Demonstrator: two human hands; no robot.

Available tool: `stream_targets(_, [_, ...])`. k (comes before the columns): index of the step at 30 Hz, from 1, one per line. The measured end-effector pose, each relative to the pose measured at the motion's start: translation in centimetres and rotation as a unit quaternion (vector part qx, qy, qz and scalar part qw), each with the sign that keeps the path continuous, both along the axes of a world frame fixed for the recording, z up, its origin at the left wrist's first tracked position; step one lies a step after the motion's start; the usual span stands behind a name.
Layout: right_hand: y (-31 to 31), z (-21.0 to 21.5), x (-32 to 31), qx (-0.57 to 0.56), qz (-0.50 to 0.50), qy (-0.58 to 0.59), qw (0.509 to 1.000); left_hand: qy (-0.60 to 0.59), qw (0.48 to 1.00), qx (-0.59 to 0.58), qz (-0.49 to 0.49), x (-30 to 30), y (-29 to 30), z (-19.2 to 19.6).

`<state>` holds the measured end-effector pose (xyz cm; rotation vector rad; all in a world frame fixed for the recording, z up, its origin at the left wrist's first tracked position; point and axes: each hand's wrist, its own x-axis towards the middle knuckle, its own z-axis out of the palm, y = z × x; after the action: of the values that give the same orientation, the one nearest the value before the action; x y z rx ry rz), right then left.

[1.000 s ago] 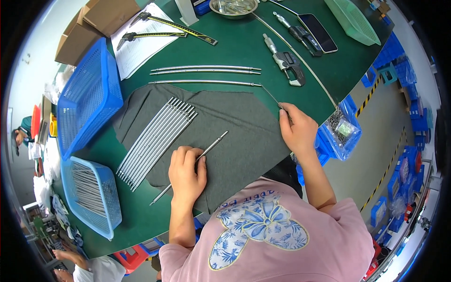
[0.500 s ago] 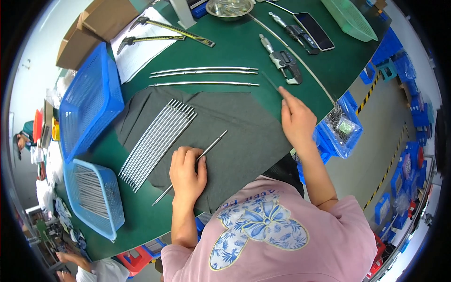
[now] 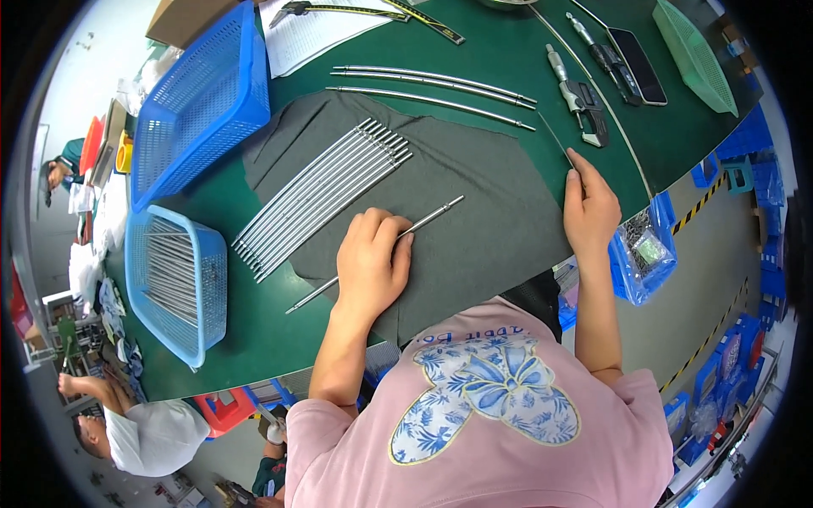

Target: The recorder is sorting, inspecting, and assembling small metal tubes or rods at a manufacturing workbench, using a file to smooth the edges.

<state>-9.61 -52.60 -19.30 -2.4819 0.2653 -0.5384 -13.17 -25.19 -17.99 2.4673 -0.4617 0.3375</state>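
My left hand (image 3: 373,258) is closed around a slim shiny metal rod (image 3: 438,213), which slants across a dark grey cloth (image 3: 495,190). The rod's stepped ends stick out on either side of the fingers. At the cloth's right edge, my right hand (image 3: 591,207) pinches a thin, dark, needle-like tool (image 3: 555,138), its tip pointing up and left. What kind of tool it is, I cannot make out. Left of the held rod lies a row of similar metal rods (image 3: 326,199), side by side on the cloth. Several more rods (image 3: 432,100) lie beyond the cloth.
On the left stand a dark blue basket (image 3: 259,80) and a light blue basket (image 3: 218,279) with rods inside. Digital micrometers (image 3: 584,106), a phone (image 3: 639,68) and a green basket (image 3: 690,55) lie at the far right. Calipers (image 3: 432,21) rest at the back. A co-worker (image 3: 152,436) sits lower left.
The whole view has shifted, so the table's things appear higher and further right. Both hands keep their grips; the rod and the thin tool stay in much the same places over the table.
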Motion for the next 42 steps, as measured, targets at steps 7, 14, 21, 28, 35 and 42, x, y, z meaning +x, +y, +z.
stream_targets(7, [0.03,0.0,-0.24,0.003,-0.006,0.01,1.0,-0.011,1.0,-0.003,0.016,-0.1,-0.19,-0.14])
stream_targets(14, [-0.12,-0.23,-0.21,-0.001,0.007,-0.022,1.0,0.025,0.998,-0.001,0.05,-0.23,0.03,0.43])
stream_targets(21, [-0.11,-0.14,-0.23,-0.004,0.008,-0.011,1.0,0.001,0.978,0.149,0.148,-0.13,0.53,-0.29])
stream_targets(28, [-0.01,-0.03,-0.22,-0.005,0.004,-0.005,1.0,-0.017,0.983,0.127,0.131,0.02,0.67,-0.3])
stream_targets(35, [-0.05,-0.08,-0.23,0.002,0.003,0.004,1.0,-0.011,0.983,0.112,0.148,0.17,0.51,-0.3])
stream_targets(42, [-0.07,-0.08,-0.25,-0.003,0.008,-0.013,1.0,-0.002,0.982,0.113,0.154,0.06,0.27,-0.14])
